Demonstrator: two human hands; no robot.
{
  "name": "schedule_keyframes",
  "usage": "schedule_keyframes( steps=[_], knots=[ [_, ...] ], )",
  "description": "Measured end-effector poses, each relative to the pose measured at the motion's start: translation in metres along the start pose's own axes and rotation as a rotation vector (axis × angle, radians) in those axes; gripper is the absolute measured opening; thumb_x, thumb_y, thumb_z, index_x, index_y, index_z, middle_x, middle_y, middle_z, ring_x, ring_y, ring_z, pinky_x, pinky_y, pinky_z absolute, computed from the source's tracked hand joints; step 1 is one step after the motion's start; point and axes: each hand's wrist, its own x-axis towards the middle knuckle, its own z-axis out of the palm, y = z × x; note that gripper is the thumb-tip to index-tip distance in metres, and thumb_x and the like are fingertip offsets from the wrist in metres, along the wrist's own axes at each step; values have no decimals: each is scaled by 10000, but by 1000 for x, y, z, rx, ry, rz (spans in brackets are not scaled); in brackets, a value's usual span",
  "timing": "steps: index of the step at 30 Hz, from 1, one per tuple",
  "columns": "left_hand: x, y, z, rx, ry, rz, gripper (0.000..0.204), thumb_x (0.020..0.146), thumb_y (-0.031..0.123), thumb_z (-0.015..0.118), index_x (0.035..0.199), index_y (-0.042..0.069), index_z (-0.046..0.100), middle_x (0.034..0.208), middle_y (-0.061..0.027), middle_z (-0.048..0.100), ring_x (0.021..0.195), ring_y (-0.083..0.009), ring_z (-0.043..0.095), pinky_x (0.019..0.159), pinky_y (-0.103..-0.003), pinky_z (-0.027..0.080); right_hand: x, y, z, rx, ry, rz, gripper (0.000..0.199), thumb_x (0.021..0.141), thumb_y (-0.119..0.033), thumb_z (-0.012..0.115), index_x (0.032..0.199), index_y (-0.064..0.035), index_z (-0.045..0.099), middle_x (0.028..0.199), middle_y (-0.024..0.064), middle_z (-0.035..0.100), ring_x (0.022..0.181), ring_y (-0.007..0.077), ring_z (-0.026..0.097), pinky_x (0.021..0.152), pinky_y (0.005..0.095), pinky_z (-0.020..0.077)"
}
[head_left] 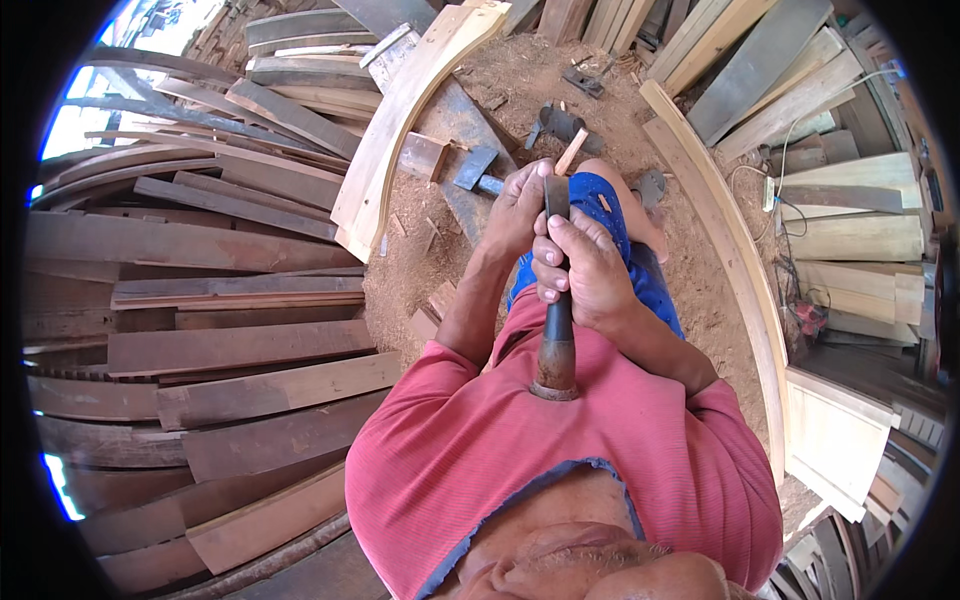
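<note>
My right hand (590,268) grips the middle of a long dark chisel-like tool (557,340) with a rusty flared butt end that rests against my red shirt. My left hand (517,207) closes around the tool's far end, above my knee in blue shorts (600,205). The tool's tip is hidden behind my left hand. Just beyond my hands, a hammer (478,170) with a dark head lies on the sawdust ground, and a wooden-handled tool (568,152) lies beside it.
Dark planks (230,350) are stacked on the left. A curved pale board (400,110) lies ahead on the left, another curved board (730,250) on the right. More boards (850,220) are piled at the right, with a wooden box (835,440) below them. Sawdust (520,80) covers the ground.
</note>
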Motion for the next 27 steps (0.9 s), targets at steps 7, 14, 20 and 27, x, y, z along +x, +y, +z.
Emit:
schedule_keyframes(
  steps=[7,14,20,27],
  knots=[
    [-45,-7,-25,361,-283,214,406,1066,293,417,749,47,483,649,-10,427,609,-115,392,575,-306,376,-31,-27,21,-108,4,-204,166,1053,-263,435,1041,-98,454,697,-31,404,470,50,361,425,235,379],
    [-73,-42,-23,59,-2,-50,381,1061,370,437,828,81,523,636,19,453,558,-67,424,504,-239,340,-21,-47,-7,-42,210,-189,157,1047,-253,458,1025,-102,492,696,-36,420,497,50,388,456,228,392],
    [-23,-33,-2,-316,-89,-41,322,1063,344,456,918,82,576,639,35,444,551,-56,384,511,-204,306,-1,-25,-23,59,48,-101,144,1041,-225,457,1037,-91,507,727,-23,470,525,62,424,478,251,410],
    [-18,-6,-9,535,-30,447,227,1035,167,455,951,-7,574,744,-123,546,617,-262,537,594,-351,433,-12,-8,2,-3,4,-8,161,1044,-266,471,1024,-112,512,710,-41,437,495,44,387,467,229,392]
  ],
)
